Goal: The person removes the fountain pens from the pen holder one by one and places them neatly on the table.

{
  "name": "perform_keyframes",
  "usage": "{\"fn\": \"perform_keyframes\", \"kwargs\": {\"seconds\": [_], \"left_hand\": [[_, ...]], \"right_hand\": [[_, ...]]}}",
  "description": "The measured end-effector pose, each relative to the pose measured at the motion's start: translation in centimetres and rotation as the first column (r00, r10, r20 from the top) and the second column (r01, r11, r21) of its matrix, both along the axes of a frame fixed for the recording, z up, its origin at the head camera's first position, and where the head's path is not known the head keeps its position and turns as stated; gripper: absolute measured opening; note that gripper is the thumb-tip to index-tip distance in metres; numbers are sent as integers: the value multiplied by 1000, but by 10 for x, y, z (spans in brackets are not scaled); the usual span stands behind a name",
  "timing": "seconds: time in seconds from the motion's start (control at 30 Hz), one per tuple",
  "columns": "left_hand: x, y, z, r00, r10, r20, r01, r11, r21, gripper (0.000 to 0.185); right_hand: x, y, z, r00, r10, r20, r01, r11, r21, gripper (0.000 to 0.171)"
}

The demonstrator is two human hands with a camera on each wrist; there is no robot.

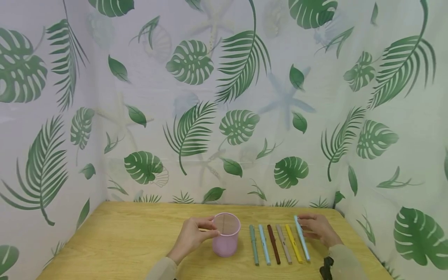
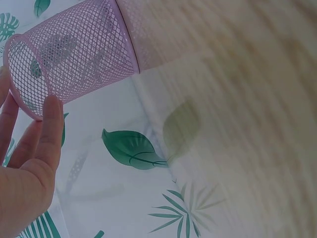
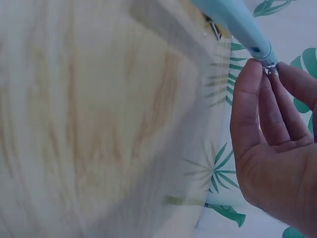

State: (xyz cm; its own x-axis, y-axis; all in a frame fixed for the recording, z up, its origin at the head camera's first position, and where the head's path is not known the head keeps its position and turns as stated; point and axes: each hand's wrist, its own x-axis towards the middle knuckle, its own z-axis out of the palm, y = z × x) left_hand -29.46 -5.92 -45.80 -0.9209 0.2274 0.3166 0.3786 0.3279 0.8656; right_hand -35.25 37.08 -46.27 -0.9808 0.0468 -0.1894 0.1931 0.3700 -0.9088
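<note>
A pink mesh pen cup (image 1: 225,247) stands upright on the wooden table. My left hand (image 1: 193,235) pinches its rim from the left, with the thumb on the near side; the left wrist view shows the thumb and fingers on either side of the rim (image 2: 48,89). To the right, my right hand (image 1: 320,229) pinches the far end of a light blue pen (image 1: 302,239) between thumb and fingertips. In the right wrist view that pen (image 3: 237,25) slants from the top edge down to the fingertips. Its far end looks slightly raised.
Between cup and right hand lie several pens side by side: green (image 1: 254,245), light blue (image 1: 264,245), dark brown (image 1: 273,244), taupe (image 1: 284,244) and yellow (image 1: 294,244). A leaf-printed curtain (image 1: 210,93) rises behind the table (image 1: 140,229) and at both sides.
</note>
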Motion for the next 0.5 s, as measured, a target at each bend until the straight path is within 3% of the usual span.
{"fn": "perform_keyframes", "kwargs": {"seconds": [0.33, 0.5], "left_hand": [[-1, -1, -1, 1000, 3, -8, -3, 1000, 5, 13], [-1, -2, -2, 1000, 2, 0, -2, 1000, 11, 18]], "right_hand": [[-14, 7, -15, 999, -22, 38, 15, 985, 175, 44], [-16, 6, -21, 1000, -8, 25, 3, 981, 193, 43]]}}
